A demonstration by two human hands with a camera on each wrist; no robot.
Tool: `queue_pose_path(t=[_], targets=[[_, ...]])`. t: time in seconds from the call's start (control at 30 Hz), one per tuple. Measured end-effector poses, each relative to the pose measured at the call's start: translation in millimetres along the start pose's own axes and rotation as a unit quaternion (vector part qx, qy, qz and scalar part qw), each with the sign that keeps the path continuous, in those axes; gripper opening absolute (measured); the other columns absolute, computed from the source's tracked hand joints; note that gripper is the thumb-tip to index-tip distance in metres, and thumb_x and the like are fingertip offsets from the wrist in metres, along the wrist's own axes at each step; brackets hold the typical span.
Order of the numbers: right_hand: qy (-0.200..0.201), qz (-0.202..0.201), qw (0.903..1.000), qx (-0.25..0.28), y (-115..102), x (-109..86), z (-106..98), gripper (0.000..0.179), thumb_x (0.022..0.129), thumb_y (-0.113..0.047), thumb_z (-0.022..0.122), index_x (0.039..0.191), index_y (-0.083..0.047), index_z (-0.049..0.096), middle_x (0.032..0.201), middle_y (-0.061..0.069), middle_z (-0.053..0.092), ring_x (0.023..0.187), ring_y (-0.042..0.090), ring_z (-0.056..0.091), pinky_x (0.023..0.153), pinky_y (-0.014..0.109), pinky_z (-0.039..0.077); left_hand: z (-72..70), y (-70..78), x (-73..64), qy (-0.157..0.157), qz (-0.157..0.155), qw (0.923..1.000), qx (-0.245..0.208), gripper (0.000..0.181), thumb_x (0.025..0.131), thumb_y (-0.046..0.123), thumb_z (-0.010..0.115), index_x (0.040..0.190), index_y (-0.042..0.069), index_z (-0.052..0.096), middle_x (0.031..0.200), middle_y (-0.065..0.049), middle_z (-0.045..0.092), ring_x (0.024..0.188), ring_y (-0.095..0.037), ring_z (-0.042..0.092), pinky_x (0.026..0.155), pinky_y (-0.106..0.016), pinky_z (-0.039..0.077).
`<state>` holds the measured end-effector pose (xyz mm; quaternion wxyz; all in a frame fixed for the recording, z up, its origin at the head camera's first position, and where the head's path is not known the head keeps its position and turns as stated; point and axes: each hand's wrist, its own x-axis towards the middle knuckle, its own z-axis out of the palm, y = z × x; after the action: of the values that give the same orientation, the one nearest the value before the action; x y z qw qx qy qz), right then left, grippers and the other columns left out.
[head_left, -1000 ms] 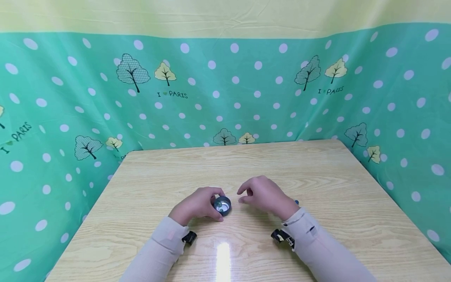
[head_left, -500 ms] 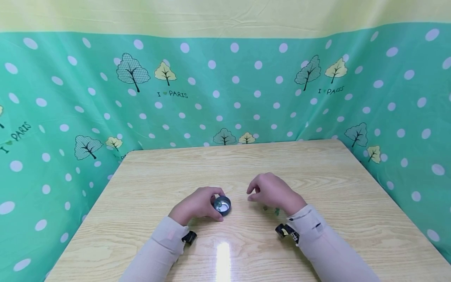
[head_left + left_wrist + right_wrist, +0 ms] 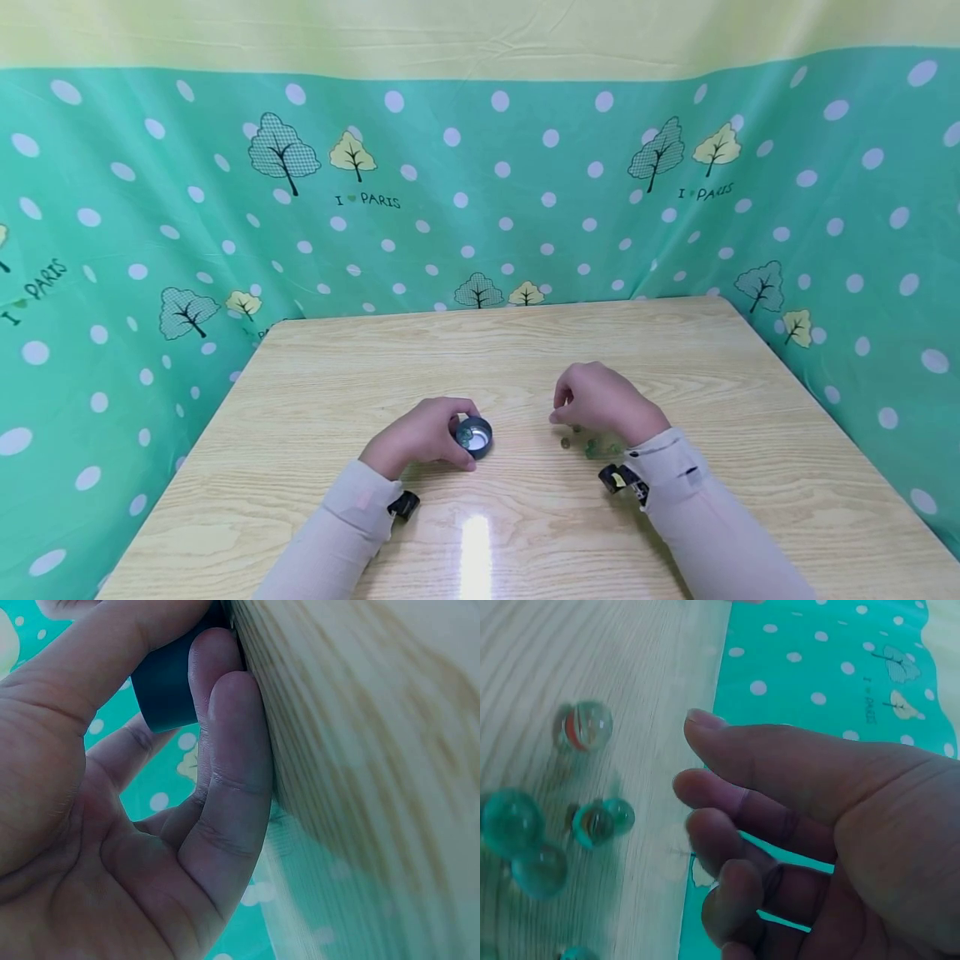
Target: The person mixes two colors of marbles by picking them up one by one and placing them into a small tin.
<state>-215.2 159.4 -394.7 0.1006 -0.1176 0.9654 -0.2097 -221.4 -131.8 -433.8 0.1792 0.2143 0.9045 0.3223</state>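
On the table, my left hand [image 3: 426,435] grips a small dark round cup [image 3: 489,443] from its left side, thumb in front and fingers behind. Greenish marbles [image 3: 466,437] show in the cup's pale interior. The left wrist view has the cup's smooth dark side [image 3: 166,688] between thumb and fingers, low against the tabletop. Over to the right, my right hand [image 3: 603,400] hovers beside several loose glass marbles [image 3: 591,449]. Its fingers bend loosely with nothing between them. One clear marble [image 3: 592,726] with a red swirl lies nearest the thumb; teal ones [image 3: 513,823] sit further left.
Both hands work over a light wood-grain table [image 3: 375,358]. A green polka-dot curtain [image 3: 450,200] hangs behind it and along both sides. Each sleeve cuff carries a small black wrist camera [image 3: 403,505].
My right hand has drawn away from the cup to the right, and the loose marbles under it have come into view. The left hand and cup have stayed in place.
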Motion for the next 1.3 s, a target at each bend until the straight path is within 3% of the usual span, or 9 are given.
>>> queue_pose_path(t=[0.43,0.93,1.3], targets=[[-0.017,0.034,0.9991,-0.016,12,1.7,2,0.027,0.086,-0.033,0.085,0.072,-0.017,0.068,0.071,-0.002,0.065,0.063,0.018,0.056,0.058,0.033,0.043,-0.7,0.5,-0.4,-0.001,0.0,1.0,0.003,0.05,0.066,0.018,0.099,0.106,0.023,0.07,0.091,-0.004,0.064,0.082,-0.021,0.057,0.075,-0.037,0.047],[-0.023,0.031,0.9984,-0.042,12,2.6,2,0.02,0.084,-0.021,0.084,0.07,-0.016,0.071,0.069,-0.003,0.065,0.06,0.016,0.058,0.058,0.032,0.045,-0.7,-1.1,-1.0,-0.002,-0.008,1.0,0.003,0.05,0.067,0.019,0.099,0.106,0.026,0.069,0.093,-0.003,0.063,0.083,-0.022,0.057,0.075,-0.037,0.047],[-0.026,0.04,0.9983,-0.034,10,3.3,5,0.02,0.087,-0.025,0.082,0.073,-0.017,0.071,0.072,-0.003,0.066,0.063,0.017,0.059,0.06,0.032,0.046,-1.4,-0.4,-2.1,-0.005,-0.01,0.9999,0.002,0.049,0.067,0.02,0.099,0.107,0.026,0.069,0.094,-0.003,0.064,0.084,-0.022,0.057,0.077,-0.038,0.047]])
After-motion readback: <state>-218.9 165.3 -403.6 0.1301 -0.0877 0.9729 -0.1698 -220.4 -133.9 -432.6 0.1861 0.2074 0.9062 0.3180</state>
